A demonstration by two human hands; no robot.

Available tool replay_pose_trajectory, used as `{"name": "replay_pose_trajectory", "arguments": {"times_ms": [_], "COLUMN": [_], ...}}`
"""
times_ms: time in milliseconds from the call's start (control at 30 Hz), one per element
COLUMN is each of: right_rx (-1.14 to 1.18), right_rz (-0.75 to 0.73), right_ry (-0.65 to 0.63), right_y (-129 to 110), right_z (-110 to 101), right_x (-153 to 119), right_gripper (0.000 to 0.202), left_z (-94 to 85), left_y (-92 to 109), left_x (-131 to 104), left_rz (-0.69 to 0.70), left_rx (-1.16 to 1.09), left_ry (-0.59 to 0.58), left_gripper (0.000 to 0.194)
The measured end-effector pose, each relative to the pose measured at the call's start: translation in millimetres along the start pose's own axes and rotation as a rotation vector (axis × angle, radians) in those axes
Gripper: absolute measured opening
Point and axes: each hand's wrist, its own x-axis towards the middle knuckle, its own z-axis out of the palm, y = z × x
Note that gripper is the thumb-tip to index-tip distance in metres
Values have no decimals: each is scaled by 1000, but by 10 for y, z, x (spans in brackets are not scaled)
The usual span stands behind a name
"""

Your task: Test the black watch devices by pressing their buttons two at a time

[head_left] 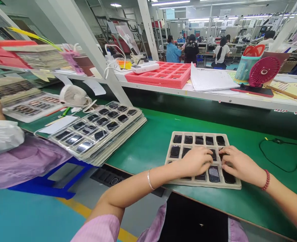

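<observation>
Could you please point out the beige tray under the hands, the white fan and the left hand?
Beige tray (209, 184), head view: front rim.
White fan (73, 96), head view: rounded housing.
Left hand (196, 160), head view: its back.

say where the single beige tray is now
In the head view, the beige tray lies right of centre on the green table, beneath the left hand and right hand.

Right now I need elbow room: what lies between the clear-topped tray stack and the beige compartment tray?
In the head view, only green tabletop; the left forearm crosses its near edge.
</observation>
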Motion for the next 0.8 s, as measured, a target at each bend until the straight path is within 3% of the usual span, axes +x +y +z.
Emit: {"name": "replay_pose_trajectory", "arguments": {"times_ms": [167, 300, 367, 467, 600, 700, 800], "right_rx": [-62, 210, 419, 762, 984, 1087, 1188], "right_rz": [98, 116, 127, 192, 245, 267, 248], "right_ry": [-34, 14, 69, 158, 293, 348, 342], "right_y": [-15, -20, 22, 131, 236, 252, 265], "right_z": [117, 141, 116, 115, 260, 401, 477], "right_x": [-356, -393, -296, 4, 541, 842, 958], "right_gripper": [13, 10, 13, 17, 30, 40, 51], "left_z": [201, 218, 197, 149, 39, -45, -83], "left_y": [255, 296, 267, 96, -330, -629, -799], "left_x": [80, 22, 34, 177, 395, 380, 263], "left_rz": [78, 87, 17, -184, -431, -530, -589], "left_rx": [229, 33, -142, -424, -851, -1050, -1210], "left_ry": [-102, -73, -53, 72, 286, 396, 433], "left_gripper": [34, 21, 18, 18, 17, 28, 42]}}
